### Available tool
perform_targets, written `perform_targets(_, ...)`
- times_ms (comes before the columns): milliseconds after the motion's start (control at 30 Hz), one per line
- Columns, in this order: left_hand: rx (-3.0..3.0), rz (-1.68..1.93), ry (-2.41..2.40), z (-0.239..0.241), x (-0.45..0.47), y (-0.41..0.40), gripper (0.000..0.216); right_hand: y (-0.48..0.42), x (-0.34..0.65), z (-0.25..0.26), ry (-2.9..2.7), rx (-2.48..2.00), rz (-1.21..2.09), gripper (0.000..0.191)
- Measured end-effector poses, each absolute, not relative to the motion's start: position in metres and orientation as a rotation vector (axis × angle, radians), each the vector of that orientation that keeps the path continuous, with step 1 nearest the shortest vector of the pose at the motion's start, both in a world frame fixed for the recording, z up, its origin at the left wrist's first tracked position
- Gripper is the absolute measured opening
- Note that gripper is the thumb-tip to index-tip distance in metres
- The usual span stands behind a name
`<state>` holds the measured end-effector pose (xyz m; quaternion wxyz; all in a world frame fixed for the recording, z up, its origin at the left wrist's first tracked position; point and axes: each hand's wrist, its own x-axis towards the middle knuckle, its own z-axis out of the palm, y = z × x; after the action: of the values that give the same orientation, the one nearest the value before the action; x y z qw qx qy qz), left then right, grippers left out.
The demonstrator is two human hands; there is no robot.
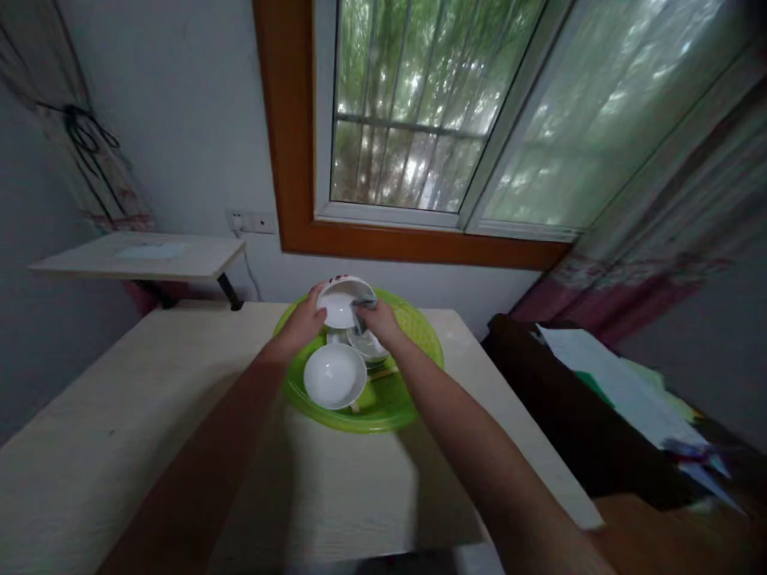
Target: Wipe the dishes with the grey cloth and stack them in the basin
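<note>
My left hand [304,321] grips the rim of a white bowl [339,303], held tilted above a round green tray [413,335]. My right hand [379,321] is closed on a small grey cloth [363,303] pressed against the bowl's right edge. Below the hands, inside the tray, another white bowl [334,375] sits upright, and a third white dish [368,345] lies partly hidden under my right hand. Something thin and pale, like chopsticks [383,372], lies in the tray beside them.
The tray rests at the far side of a light wooden table [149,415]. A small shelf [137,255] juts from the wall at left. A dark piece of furniture with papers [617,383] stands at right. A barred window [413,104] is ahead.
</note>
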<state>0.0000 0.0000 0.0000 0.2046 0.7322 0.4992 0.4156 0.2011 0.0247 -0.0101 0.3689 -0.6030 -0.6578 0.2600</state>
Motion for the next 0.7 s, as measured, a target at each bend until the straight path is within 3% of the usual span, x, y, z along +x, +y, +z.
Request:
perform_targets(200, 2.172, 1.106, 1.375, -0.002, 0.003, -0.001, 0.071, 0.019, 0.207, -0.002, -1.81, -1.564, 0.364, 0.026)
perform_targets(433, 2.305, 1.032, 1.48, 0.004, 0.006, -0.011, 0.077, 0.002, 0.205, 0.012, -1.95, -1.552, 0.134, 0.045)
perform_targets(567, 2.343, 1.07, 1.498, 0.006, 0.005, -0.011, 0.077, 0.005, 0.204, 0.012, -1.876, -1.48, 0.194, 0.046)
perform_targets(700, 2.295, 1.142, 1.499, 0.005, 0.004, -0.008, 0.071, 0.017, 0.205, 0.002, -1.7, -1.469, 0.411, 0.033)
